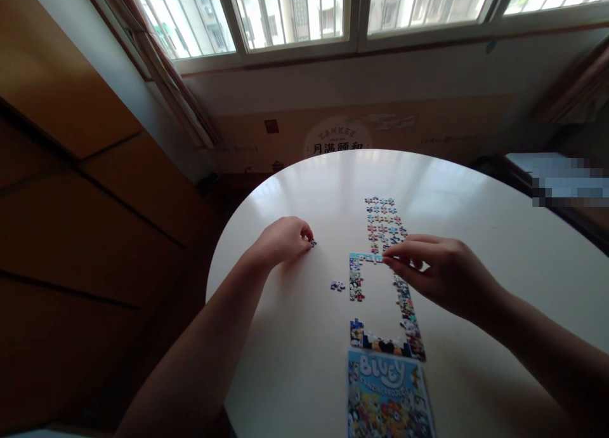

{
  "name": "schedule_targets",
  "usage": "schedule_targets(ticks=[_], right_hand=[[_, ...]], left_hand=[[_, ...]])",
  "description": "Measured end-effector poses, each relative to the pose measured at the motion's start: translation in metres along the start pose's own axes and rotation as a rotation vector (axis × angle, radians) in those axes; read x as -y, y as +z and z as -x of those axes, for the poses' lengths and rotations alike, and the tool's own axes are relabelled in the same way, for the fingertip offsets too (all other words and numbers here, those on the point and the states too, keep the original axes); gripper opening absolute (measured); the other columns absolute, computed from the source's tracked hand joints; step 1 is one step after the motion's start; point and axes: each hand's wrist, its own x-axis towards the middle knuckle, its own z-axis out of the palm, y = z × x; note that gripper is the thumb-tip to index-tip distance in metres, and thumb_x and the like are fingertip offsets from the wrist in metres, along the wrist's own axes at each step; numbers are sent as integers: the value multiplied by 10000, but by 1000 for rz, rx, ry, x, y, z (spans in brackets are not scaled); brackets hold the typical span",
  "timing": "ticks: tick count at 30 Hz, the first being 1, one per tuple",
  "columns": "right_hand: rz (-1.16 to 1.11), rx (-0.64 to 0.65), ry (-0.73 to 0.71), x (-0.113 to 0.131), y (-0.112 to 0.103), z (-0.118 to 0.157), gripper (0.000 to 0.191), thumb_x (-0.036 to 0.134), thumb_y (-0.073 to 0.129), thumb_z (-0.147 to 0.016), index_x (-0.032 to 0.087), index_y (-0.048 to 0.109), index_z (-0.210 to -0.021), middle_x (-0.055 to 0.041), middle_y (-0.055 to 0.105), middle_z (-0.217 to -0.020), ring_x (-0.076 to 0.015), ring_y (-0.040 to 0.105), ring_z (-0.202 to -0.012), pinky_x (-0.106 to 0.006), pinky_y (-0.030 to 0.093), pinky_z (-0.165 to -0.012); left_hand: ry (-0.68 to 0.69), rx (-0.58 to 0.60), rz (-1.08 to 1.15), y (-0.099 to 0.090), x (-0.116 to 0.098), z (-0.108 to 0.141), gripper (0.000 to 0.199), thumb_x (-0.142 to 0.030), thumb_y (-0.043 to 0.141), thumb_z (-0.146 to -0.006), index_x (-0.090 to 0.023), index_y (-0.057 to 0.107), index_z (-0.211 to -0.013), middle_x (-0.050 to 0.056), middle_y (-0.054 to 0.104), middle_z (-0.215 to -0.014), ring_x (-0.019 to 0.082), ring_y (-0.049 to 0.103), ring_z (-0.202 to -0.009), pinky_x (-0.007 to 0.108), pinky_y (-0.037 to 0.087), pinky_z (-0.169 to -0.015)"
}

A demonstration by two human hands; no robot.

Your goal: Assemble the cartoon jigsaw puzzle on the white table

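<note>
My left hand (pixel 287 240) is closed in a pinch on a small puzzle piece (pixel 313 242), left of the jigsaw. Over the top edge of the puzzle border (pixel 353 279), my right hand (pixel 438 261) has its thumb and forefinger together on a puzzle piece (pixel 379 258), mostly covered by the fingertips. The border forms a rectangle with an open middle and a gap on its left side. Two joined-looking loose pieces (pixel 337 286) lie to the left of it. Beyond the border, several loose pieces (pixel 378 219) are laid out in rows, partly hidden by my right hand.
A colourful picture sheet (pixel 387 393) reading "Bluey" lies just below the border. Everything rests on a round white table (pixel 295 324). Wooden cabinets (pixel 71 235) stand at left, windows (pixel 295 13) are behind, and a dark-edged piece of furniture (pixel 518 178) is at right.
</note>
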Motion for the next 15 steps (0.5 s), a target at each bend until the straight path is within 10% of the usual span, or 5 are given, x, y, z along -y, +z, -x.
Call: schedule_targets(ticks=[11, 15], right_hand=[[-24, 34, -65, 0, 4, 0, 165, 281, 612, -943, 209, 755, -902, -22, 714, -760, -123, 622, -601, -266, 495, -537], [-37, -25, -185, 3, 6, 0, 125, 214, 626, -941, 202, 741, -987, -45, 750, -876, -145, 683, -722, -290, 563, -624]], left_hand=[[187, 3, 463, 3, -15, 5, 154, -249, 616, -834, -171, 699, -939, 70, 718, -916, 176, 635, -832, 290, 504, -715], [234, 211, 791, 12, -45, 18, 174, -215, 633, -842, -162, 701, -993, 65, 718, -893, 155, 649, -785, 257, 518, -623]])
